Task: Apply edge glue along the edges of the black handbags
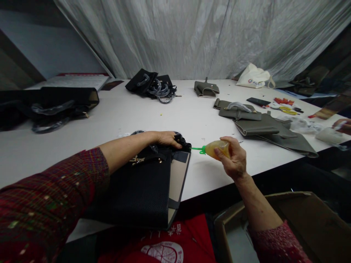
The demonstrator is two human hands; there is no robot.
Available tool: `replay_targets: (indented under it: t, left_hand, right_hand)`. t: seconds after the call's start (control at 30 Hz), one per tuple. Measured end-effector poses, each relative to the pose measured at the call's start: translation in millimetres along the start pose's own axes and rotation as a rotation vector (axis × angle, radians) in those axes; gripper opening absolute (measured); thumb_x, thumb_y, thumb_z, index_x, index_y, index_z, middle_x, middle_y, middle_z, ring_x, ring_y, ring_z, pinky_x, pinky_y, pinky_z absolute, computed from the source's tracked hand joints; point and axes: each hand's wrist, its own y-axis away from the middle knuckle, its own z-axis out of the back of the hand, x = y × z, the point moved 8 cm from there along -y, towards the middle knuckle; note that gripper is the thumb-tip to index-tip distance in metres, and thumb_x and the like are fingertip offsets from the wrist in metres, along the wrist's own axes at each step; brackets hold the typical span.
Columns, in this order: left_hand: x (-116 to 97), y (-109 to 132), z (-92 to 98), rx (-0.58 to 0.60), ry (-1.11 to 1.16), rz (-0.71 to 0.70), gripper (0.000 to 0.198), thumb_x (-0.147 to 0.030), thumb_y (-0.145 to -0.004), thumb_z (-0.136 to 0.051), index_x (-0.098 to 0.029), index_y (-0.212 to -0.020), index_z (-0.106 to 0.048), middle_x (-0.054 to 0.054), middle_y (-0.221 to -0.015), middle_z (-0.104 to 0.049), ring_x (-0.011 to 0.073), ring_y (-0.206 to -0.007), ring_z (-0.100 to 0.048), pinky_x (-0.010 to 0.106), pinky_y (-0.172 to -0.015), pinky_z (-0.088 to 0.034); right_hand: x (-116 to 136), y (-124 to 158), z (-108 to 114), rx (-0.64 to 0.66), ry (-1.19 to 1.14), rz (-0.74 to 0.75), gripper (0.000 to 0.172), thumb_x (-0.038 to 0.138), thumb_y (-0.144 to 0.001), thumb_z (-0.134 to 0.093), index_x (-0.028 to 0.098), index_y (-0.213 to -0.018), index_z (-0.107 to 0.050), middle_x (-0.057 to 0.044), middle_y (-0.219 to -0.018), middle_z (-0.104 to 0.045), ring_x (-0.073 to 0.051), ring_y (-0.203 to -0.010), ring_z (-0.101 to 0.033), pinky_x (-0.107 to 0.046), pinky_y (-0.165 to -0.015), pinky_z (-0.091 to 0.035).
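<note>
The black leather handbag (139,190) lies at the white table's (189,117) near edge, its lower part reaching past that edge, perhaps to keep its side within easy reach. The left hand (168,139) grips the bag's far end, seemingly to steady it. The right hand (233,157) is wrapped around a squeeze bottle (215,149), held nearly level, probably to aim its green nozzle (196,148) there; whether the tip touches, I cannot tell.
</note>
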Motion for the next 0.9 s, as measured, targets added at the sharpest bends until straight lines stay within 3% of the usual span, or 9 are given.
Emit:
replay_targets:
  t: [0.13, 0.33, 0.43, 0.9]
  left_hand:
    - [2.2, -0.5, -0.9, 0.003, 0.002, 0.009, 0.027, -0.039, -0.074, -0.072, -0.016, -0.089, -0.071, 0.004, -0.084, -0.069, 0.0202, -0.082, -0.060, 0.033, -0.086, -0.047]
    - [1.8, -0.9, -1.3, 0.014, -0.013, 0.000, 0.028, -0.039, -0.074, -0.072, -0.017, -0.091, -0.071, 0.004, -0.088, -0.070, 0.0205, -0.084, -0.061, 0.033, -0.087, -0.048]
    - [0.9, -0.5, -1.6, 0.015, -0.016, -0.005, 0.029, -0.040, -0.074, -0.071, -0.017, -0.092, -0.070, 0.005, -0.088, -0.070, 0.0204, -0.084, -0.061, 0.033, -0.088, -0.048]
    - [4.6, 0.6, 1.4, -0.012, -0.039, 0.019, 0.035, -0.047, -0.070, -0.074, -0.017, -0.089, -0.072, 0.003, -0.084, -0.070, 0.0206, -0.083, -0.059, 0.032, -0.084, -0.048]
  right_hand:
    - [6.4, -6.7, -1.0, 0.069, 0.030, 0.041, 0.031, 0.042, -0.089, -0.072, 0.027, -0.114, -0.063, -0.004, -0.101, -0.065, -0.021, -0.079, -0.060, -0.040, -0.073, -0.052]
    - [5.3, -10.8, 1.0, 0.025, 0.008, 0.061, 0.031, 0.043, -0.088, -0.071, 0.027, -0.114, -0.063, -0.004, -0.104, -0.066, -0.022, -0.083, -0.062, -0.041, -0.076, -0.053]
    - [4.4, -10.4, -4.5, 0.094, 0.022, 0.043, 0.031, 0.044, -0.089, -0.070, 0.026, -0.113, -0.063, -0.004, -0.098, -0.066, -0.021, -0.076, -0.060, -0.041, -0.073, -0.053]
    - [0.1, -8.1, -1.6, 0.142, 0.063, -0.088, 0.036, 0.052, -0.087, -0.069, 0.024, -0.109, -0.063, -0.002, -0.085, -0.065, -0.019, -0.068, -0.057, -0.037, -0.066, -0.050]
